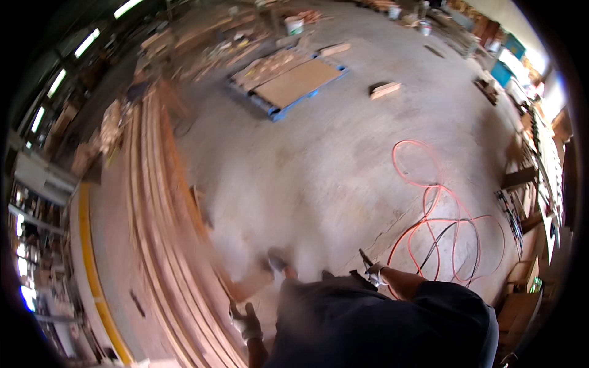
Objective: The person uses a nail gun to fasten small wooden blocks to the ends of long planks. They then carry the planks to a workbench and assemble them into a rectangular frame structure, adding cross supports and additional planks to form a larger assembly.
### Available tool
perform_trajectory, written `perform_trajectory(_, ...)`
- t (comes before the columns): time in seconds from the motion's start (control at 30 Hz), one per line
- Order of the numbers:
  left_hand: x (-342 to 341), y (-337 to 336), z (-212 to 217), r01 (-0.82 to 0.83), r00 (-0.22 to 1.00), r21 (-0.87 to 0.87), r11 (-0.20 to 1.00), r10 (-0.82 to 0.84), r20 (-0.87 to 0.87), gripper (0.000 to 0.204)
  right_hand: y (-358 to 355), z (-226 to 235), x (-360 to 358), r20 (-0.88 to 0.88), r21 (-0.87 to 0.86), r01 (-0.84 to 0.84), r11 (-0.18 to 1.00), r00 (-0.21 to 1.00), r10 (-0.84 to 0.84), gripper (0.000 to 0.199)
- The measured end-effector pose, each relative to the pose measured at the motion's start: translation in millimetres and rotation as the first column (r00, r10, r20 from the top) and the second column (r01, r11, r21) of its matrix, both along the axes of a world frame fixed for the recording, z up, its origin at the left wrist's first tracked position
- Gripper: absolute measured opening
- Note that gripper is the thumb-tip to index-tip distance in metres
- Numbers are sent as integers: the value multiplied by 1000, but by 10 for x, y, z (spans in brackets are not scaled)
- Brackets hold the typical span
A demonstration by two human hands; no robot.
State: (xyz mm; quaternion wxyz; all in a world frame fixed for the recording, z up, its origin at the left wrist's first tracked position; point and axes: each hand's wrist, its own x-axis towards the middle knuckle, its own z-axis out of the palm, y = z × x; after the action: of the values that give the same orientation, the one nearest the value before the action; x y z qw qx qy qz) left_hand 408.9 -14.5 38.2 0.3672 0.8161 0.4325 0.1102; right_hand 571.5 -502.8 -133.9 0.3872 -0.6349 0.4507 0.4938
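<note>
My left hand (247, 323), in a light glove, is beside the near end of a stack of long wooden boards (161, 227). Its thumb and fingers are apart, and nothing shows between them. Whether it touches the outermost board I cannot tell. On the right, my gloved right hand (376, 274) is closed around a dark, slim tool (365, 257) whose narrow end points forward. The rest of that tool is hidden by the hand and my dark clothing, so its kind is unclear.
Orange hose (429, 219) lies in loops on the concrete floor to the right. Ahead, a blue pallet (277, 114) carries a flat brown panel (302, 81). Short wood pieces (385, 91) lie beyond. A yellow strip (91, 257) runs along the left. Shelving and lumber line the right side.
</note>
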Motion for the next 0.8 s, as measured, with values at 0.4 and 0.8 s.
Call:
perform_trajectory(0.4, 1255, 1400, -172, 207, 969, 235, 950, -232, 84, 62, 1336, 639, 1015, 263, -232, -210, 950, 926, 270, 45)
perform_trajectory(0.8, 1382, 2675, 217, 75, 908, 277, 958, 50, -416, 124, 1959, 868, 1560, 251, -198, -351, 915, 884, 394, 20)
